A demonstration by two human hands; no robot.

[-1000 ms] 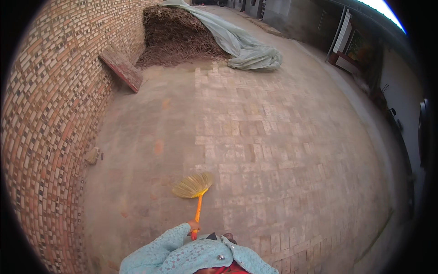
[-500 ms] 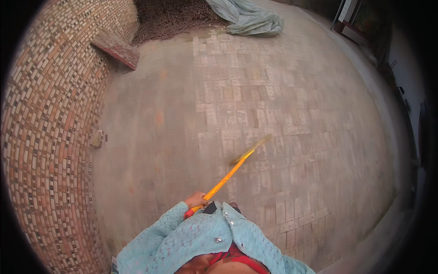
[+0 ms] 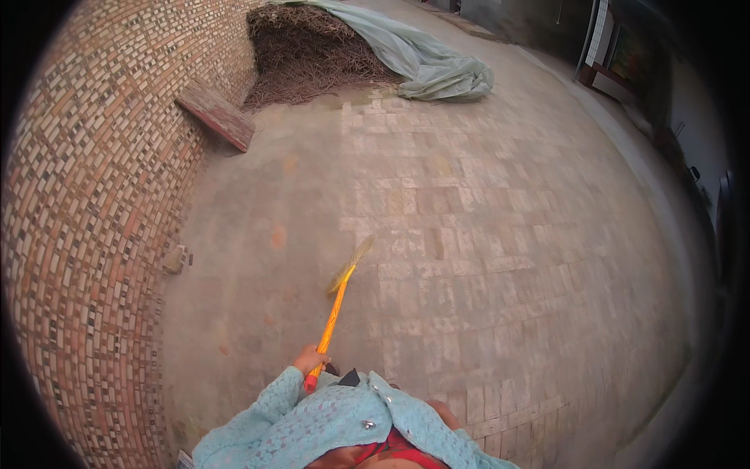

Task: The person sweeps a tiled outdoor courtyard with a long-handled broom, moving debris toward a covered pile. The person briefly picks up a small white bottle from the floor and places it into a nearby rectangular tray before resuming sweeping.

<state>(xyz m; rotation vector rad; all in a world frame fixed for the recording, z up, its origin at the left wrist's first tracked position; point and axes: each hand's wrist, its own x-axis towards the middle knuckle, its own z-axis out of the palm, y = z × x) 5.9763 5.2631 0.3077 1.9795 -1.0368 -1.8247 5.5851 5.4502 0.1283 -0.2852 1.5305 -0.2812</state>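
A broom with a yellow-orange handle [image 3: 331, 319] slants away from my body. Its pale straw bristles [image 3: 351, 266] are over the paved ground a little left of centre. Around the handle, just above its red end [image 3: 311, 384], the fingers of my left hand [image 3: 311, 359] are closed. Part of my right hand [image 3: 444, 413] shows beside the light blue knitted jacket [image 3: 344, 414]; its fingers are hidden, and I cannot make out whether it holds anything.
A tiled wall [image 3: 101, 203] rises on the left, with a reddish board [image 3: 217, 117] leaning at its foot and a small stone [image 3: 174, 259] nearer me. Beyond lies a heap of twigs [image 3: 320, 59], partly under a pale green sheet [image 3: 449, 78]. Brick paving [image 3: 500, 258] spreads to the right.
The broom has swung leftward, its bristles moving from right of centre to left. My left hand, still round the handle, has shifted slightly left and down. Part of my right hand has come into view.
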